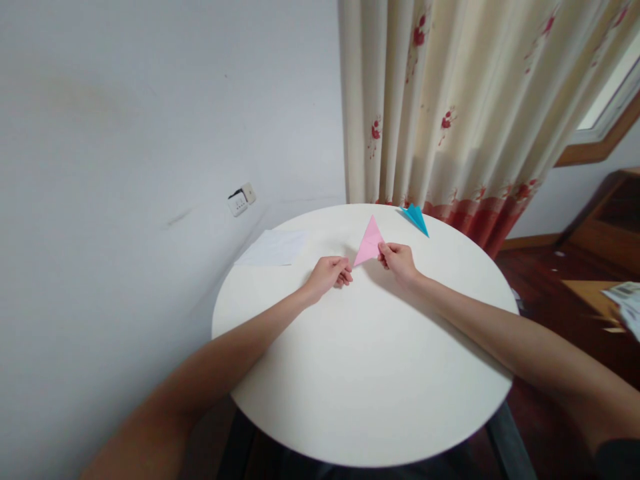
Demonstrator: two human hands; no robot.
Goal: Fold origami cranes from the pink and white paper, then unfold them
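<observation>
A pink sheet of paper point(369, 244), folded into a triangle, is held up over the round white table with its point away from me. My right hand point(397, 260) pinches its right corner between thumb and fingers. Close by the paper's left corner is my left hand point(331, 274), its fingers curled in and its thumb against the index finger. That corner shows just beyond the left fingertips, seemingly apart from them, and I see nothing in this hand. Farther back, a blue folded paper plane point(416, 219) lies near the table's far edge.
White paper sheets point(274, 247) lie at the left side of the round table point(370, 387). Beside it, a wall carries a socket point(238, 203). A flowered curtain point(430, 113) hangs behind the far edge. Wooden furniture point(610, 220) stands at right.
</observation>
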